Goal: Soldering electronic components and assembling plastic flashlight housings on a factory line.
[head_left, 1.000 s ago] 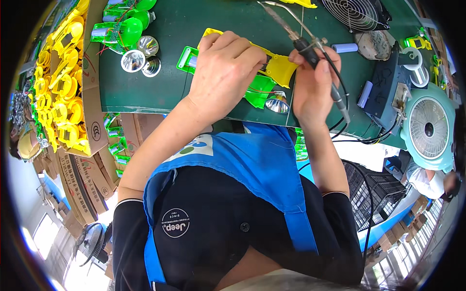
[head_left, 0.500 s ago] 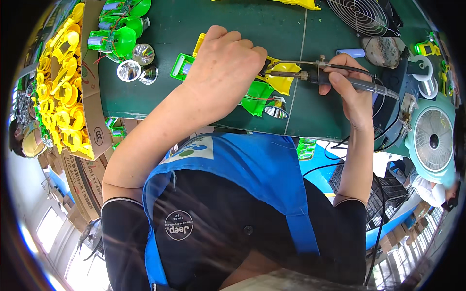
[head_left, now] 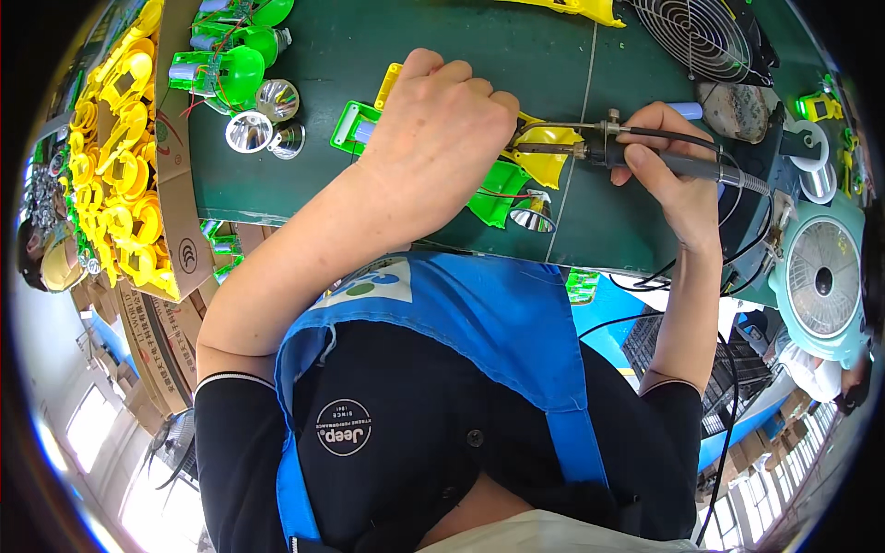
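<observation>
My right hand (head_left: 680,198) grips a soldering iron (head_left: 664,162) with a thin metal feed tube (head_left: 564,125) clamped along it. The iron's tip points left and ends by the fingers of my left hand (head_left: 433,138). That hand is closed, its back up and fingers curled under, so what it holds is hidden. Beneath and beside it show a green plastic casing (head_left: 348,127) with a blue cell, a yellow shell (head_left: 550,168) and a green shell (head_left: 499,195). A red wire runs from the green shell to a small silver reflector (head_left: 532,216).
A carton (head_left: 177,184) of yellow parts stands at left. Green lamp heads (head_left: 241,77) and silver reflectors (head_left: 249,134) lie near it. To the right are a stone (head_left: 735,111), a solder spool (head_left: 815,152), a wire-guarded fan (head_left: 691,35) and a teal fan (head_left: 823,272); black cables hang below.
The whole view has shifted slightly, so the table and things appear a little farther right. Both hands keep nearly the same pose, with the iron still beside my left fingers.
</observation>
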Available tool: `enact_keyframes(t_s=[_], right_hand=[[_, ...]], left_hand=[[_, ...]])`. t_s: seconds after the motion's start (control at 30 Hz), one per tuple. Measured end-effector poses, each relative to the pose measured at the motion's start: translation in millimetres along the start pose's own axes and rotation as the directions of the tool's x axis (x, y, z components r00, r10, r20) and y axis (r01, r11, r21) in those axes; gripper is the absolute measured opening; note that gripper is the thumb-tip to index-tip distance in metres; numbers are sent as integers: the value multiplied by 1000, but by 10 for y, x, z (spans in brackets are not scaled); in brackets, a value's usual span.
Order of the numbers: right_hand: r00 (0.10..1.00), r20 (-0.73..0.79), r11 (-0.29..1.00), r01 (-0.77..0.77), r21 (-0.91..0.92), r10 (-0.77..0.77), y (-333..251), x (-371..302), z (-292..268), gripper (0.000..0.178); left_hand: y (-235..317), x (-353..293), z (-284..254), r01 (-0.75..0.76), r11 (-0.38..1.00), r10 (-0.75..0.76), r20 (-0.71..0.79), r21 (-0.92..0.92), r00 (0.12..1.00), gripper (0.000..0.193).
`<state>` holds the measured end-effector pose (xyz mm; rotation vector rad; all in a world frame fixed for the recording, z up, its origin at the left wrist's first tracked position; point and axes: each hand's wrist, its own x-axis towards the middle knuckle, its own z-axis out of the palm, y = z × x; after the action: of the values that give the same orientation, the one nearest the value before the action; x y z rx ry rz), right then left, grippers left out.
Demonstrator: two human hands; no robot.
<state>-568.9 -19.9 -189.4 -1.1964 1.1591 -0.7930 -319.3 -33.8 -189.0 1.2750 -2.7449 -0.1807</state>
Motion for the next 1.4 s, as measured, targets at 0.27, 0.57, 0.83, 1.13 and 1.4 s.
enact_keyframes(t_s=[0.27, 0.57, 0.83, 1.13, 1.4], right_hand=[[999, 23, 997, 45, -66, -44, 16, -44, -39, 17], [872, -340, 927, 375, 3, -352, 295, -430, 11, 35], [652, -220, 681, 636, -364, -726, 530, -185, 657, 31], [616, -230, 656, 676, -336, -753, 640, -150, 724, 29], [644, -314, 714, 662, -229, -698, 619, -194, 702, 29]], left_hand=[[28, -7, 2, 22, 1000, -22, -11, 5, 1000, 6], [33, -14, -2, 19, 1000, -19, -10, 1, 1000, 5], [-4, -29, 35, -26, 1000, 26, -62, 11, 998, 7], [19, -17, 12, -10, 1000, 11, -28, 22, 1000, 3], [-136, -11, 69, -105, 992, 99, -98, -63, 990, 5]])
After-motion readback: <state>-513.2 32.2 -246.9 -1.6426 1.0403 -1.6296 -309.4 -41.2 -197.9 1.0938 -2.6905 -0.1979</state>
